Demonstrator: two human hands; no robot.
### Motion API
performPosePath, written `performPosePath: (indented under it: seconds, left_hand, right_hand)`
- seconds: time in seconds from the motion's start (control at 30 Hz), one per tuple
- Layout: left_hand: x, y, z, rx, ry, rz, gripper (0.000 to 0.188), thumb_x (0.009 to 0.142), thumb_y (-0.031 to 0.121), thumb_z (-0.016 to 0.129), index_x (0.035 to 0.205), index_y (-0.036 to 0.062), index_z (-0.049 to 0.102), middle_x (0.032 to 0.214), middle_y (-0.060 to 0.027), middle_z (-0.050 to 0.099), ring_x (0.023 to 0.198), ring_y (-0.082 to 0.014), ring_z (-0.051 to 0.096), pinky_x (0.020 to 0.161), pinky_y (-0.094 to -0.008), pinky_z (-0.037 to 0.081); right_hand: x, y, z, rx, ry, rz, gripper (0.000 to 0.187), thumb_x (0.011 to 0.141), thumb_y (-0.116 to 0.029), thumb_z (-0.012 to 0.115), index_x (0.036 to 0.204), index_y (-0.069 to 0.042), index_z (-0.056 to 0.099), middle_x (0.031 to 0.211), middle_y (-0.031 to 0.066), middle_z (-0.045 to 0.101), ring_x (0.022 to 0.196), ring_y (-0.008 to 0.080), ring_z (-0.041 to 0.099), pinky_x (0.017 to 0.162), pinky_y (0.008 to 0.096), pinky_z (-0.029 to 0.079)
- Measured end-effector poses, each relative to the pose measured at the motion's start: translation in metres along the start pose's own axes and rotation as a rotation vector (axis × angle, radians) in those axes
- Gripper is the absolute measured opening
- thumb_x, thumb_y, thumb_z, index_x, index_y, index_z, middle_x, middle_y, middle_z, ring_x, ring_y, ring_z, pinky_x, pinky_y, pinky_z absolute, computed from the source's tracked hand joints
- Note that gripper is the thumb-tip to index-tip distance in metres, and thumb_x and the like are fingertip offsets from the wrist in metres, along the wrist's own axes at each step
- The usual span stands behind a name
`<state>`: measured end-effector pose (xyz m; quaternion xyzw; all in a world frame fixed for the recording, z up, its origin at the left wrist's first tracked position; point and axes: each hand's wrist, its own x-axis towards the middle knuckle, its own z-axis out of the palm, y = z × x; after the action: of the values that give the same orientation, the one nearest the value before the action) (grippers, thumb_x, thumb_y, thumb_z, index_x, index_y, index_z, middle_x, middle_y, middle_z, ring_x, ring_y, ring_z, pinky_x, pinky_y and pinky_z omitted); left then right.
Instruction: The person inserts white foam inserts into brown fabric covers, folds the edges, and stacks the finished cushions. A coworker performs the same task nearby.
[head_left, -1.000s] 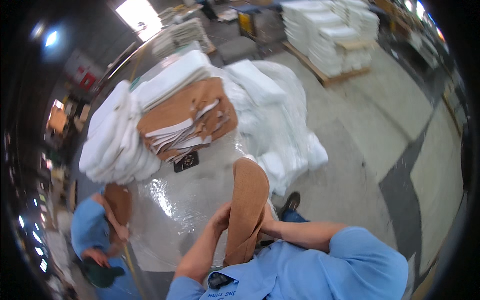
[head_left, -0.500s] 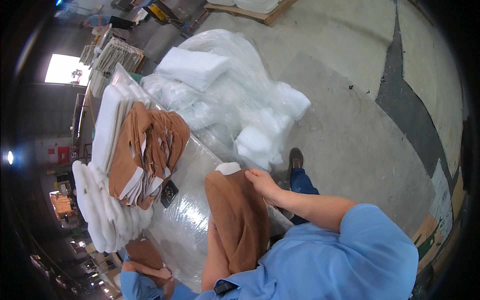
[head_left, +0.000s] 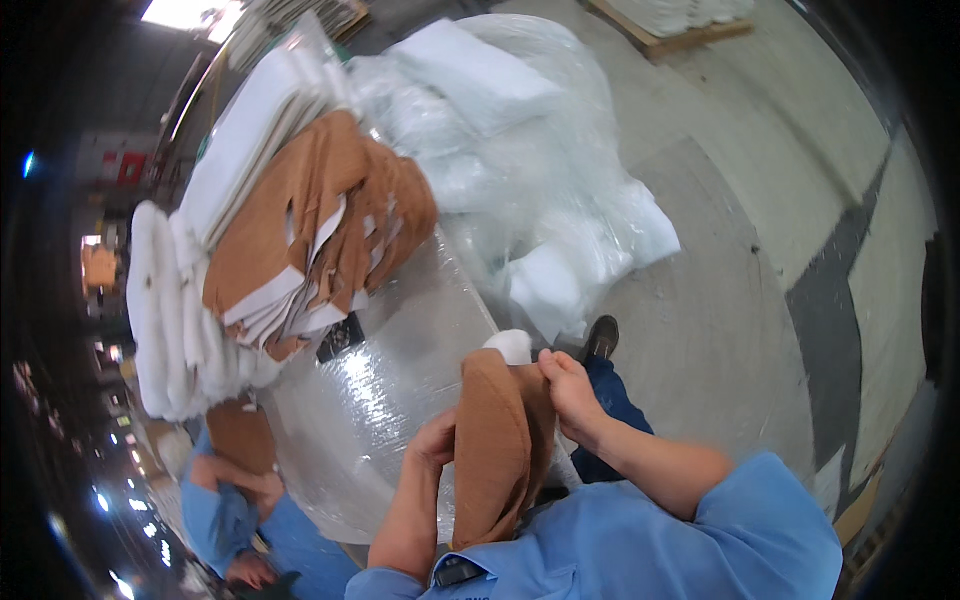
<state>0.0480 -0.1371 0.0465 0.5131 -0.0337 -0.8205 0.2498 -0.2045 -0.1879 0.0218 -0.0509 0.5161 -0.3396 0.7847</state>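
A brown fabric cushion cover [head_left: 490, 440] hangs upright in front of my body, with white stuffing [head_left: 510, 346] poking out of its top end. The cover's upper right edge is pinched in my right hand [head_left: 572, 395]. My left hand [head_left: 436, 437] grips the left side, fingers curled against the cloth and partly hidden by it. On the plastic-wrapped table [head_left: 400, 370] beyond lies a pile of brown covers [head_left: 320, 220] with pale edges showing. White pads [head_left: 255, 130] are stacked beside that pile, and more rounded white pads [head_left: 165, 320] hang at the left.
Clear plastic sheeting [head_left: 590, 120] with white foam blocks [head_left: 480, 75] lies past the table. A small black object [head_left: 341, 338] rests by the brown pile. At lower left another person [head_left: 225, 500] in blue handles a brown piece. A loaded pallet [head_left: 670, 40] stands far off on the floor.
My left hand, covered by the brown cloth before, now shows at its left side. My right hand keeps its hold on the top edge. The whole view has shifted and turned.
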Motion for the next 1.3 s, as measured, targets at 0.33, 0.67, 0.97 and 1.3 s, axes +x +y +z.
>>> performPosePath:
  seconds: [0.33, 0.67, 0.97, 1.3]
  left_hand:
    - [0.021, -0.015, 0.009, -0.215, -0.036, 0.325, 0.028, 0.104, 0.022, 0.069, 0.122, 0.0006, 0.071, 0.114, -0.0067, 0.075, 0.104, -0.0157, 0.071, 0.093, -0.0317, 0.057]
    - [0.041, -0.023, 0.056, 0.261, 0.412, 0.582, 0.021, 0.107, 0.02, 0.063, 0.102, 0.0013, 0.07, 0.084, 0.0026, 0.063, 0.079, -0.0082, 0.053, 0.074, -0.0289, 0.048]
    - [0.059, -0.012, 0.079, 0.518, 0.659, 0.869, 0.017, 0.106, 0.012, 0.062, 0.096, -0.0012, 0.067, 0.079, -0.0071, 0.061, 0.075, -0.0153, 0.055, 0.07, -0.0296, 0.045]
    - [0.078, 0.009, 0.082, 0.544, 0.643, 0.807, 0.017, 0.105, 0.01, 0.062, 0.091, -0.0004, 0.065, 0.075, -0.0051, 0.057, 0.07, -0.0143, 0.053, 0.066, -0.0296, 0.044]
  right_hand:
    - [-0.003, -0.023, 0.015, -0.021, 0.136, 0.178, 0.035, 0.114, -0.039, 0.046, 0.105, -0.007, 0.058, 0.096, 0.0069, 0.065, 0.085, 0.0189, 0.063, 0.083, 0.0383, 0.054]
    - [0.028, 0.018, -0.032, -0.355, 0.125, 0.179, 0.045, 0.112, -0.048, 0.049, 0.103, -0.006, 0.063, 0.1, 0.0106, 0.072, 0.087, 0.0211, 0.068, 0.078, 0.0363, 0.054]
    - [0.009, 0.019, -0.028, -0.358, 0.149, 0.212, 0.042, 0.111, -0.045, 0.051, 0.105, -0.006, 0.064, 0.101, 0.0093, 0.072, 0.087, 0.0202, 0.067, 0.078, 0.0353, 0.053]
    - [0.015, 0.031, -0.021, -0.356, 0.153, 0.221, 0.039, 0.11, -0.043, 0.054, 0.107, -0.006, 0.065, 0.101, 0.0079, 0.073, 0.088, 0.0192, 0.067, 0.077, 0.0341, 0.053]
